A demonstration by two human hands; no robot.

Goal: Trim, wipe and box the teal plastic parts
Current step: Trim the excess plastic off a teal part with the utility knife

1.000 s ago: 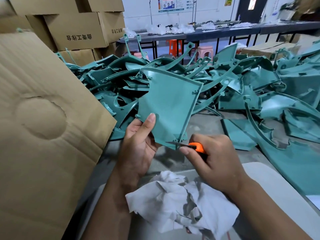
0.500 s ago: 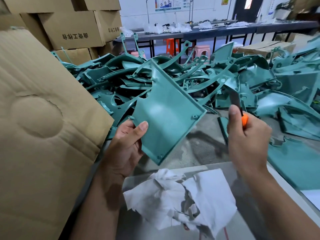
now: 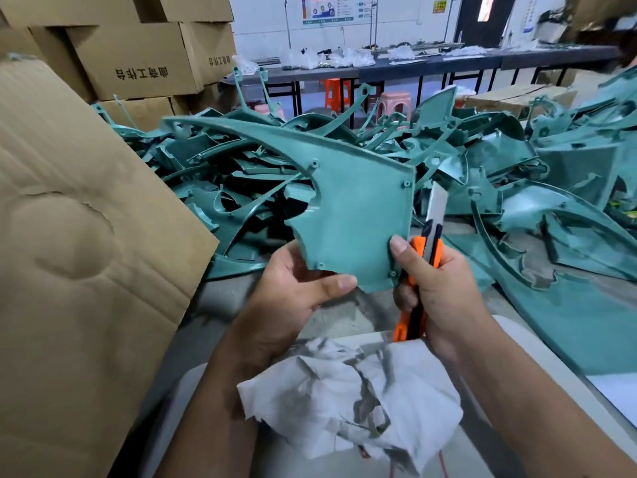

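I hold the teal part (image 3: 351,208) up over the table (image 3: 344,315), between my two hands. My left hand (image 3: 289,288) pinches its bottom edge, thumb on the front. My right hand (image 3: 437,288) is curled tight around the orange knife (image 3: 418,284), and its thumb presses the part's lower right corner. The gray blade points up, just beside the part's straight right edge, which runs up and down. I think that edge gets trimmed next, so the right hand is the nearer one. The part is flat, hard and smooth, with small screw posts and a long curved tip pointing left. A soft crumpled white cloth (image 3: 351,398) lies below. More teal pieces (image 3: 517,160) are heaped behind. A brown cardboard flap (image 3: 76,236) stands at my left.
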